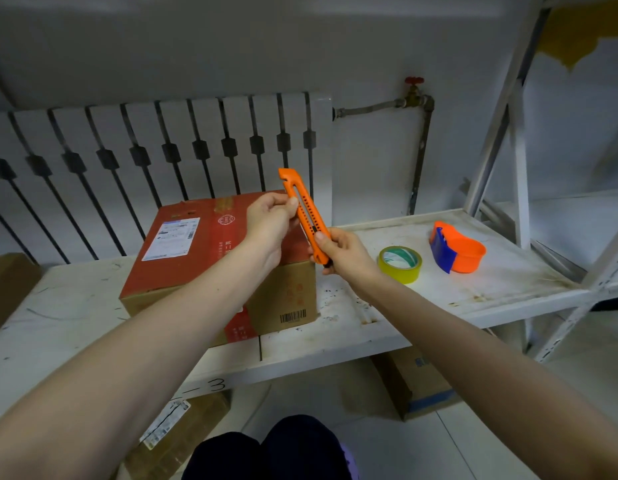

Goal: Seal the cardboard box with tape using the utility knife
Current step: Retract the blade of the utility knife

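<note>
A person at a scuffed white shelf [352, 327] holds an orange utility knife [305, 216] in both hands above a cardboard box [196, 258]. The box, red on top with a white shipping label [171, 238] and a barcode on its brown side, sits with its flaps down on the shelf's left half; whatever it contains cannot be seen. The left hand [271, 225] pinches the upper part of the knife between thumb and fingertips, while the right hand [342, 252] is wrapped around the lower end, thumb pressed on the handle. The knife tilts up and to the left, above the box's far right corner. To the right of the hands, a roll of yellow tape [401, 265] lies flat on the shelf, and beyond it rests an orange tape dispenser [461, 252] with a blue band. More cardboard boxes [418, 386] stand on the floor below the shelf.
</note>
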A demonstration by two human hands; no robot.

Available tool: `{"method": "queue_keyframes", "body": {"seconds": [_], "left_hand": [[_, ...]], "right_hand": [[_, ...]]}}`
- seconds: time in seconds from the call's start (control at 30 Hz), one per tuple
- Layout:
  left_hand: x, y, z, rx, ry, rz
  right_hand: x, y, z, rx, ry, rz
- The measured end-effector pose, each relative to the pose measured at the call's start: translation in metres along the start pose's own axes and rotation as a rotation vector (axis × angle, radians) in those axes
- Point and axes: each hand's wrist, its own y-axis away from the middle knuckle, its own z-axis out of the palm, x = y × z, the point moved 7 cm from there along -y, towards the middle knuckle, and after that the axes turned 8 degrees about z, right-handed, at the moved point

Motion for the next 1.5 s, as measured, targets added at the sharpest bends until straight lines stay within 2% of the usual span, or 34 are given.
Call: {"method": "queue_keyframes", "body": {"seconds": [0.13,0.27,0.37,0.5,0.67,0.87,1.13,1.23,1.3,1.37,1.43,1.5], "left_hand": [[-0.009,-0.016,0.000,0.088,0.050,-0.073],[-0.015,-0.027,0.005,0.111,0.119,-0.140],[-0.019,-0.033,0.005,0.144,0.128,-0.183],[-0.026,-0.037,-0.001,0.195,0.108,-0.254],[-0.025,-0.033,0.004,0.136,0.095,-0.291],[-0.015,-0.029,0.011,0.064,0.035,-0.248],[-0.011,-0.016,0.014,0.011,0.062,-0.285],[-0.015,-0.015,0.009,0.104,0.108,-0.301],[-0.017,-0.011,0.009,0.146,0.138,-0.309],[-0.021,-0.008,0.012,0.119,0.139,-0.318],[-0.021,-0.008,0.013,0.041,-0.018,-0.298],[-0.013,-0.016,0.009,-0.100,-0.505,-0.118]], "right_hand": [[0.004,-0.003,-0.005,0.018,0.038,-0.010],[0.005,-0.007,-0.020,0.187,0.120,-0.176],[0.002,-0.008,-0.022,0.090,-0.041,-0.189],[0.002,-0.006,-0.018,-0.088,-0.137,-0.146],[0.001,-0.001,-0.019,-0.062,-0.208,-0.164],[0.007,0.002,-0.021,0.003,-0.273,-0.168],[0.034,-0.003,-0.033,-0.058,-0.476,0.045],[0.030,-0.006,-0.047,-0.020,-0.267,0.021],[0.018,-0.005,-0.050,0.074,0.000,-0.051],[0.006,-0.001,-0.050,0.202,0.155,-0.133],[0.006,-0.001,-0.057,0.298,0.175,-0.146],[0.018,-0.005,-0.075,0.416,0.172,-0.057]]}}
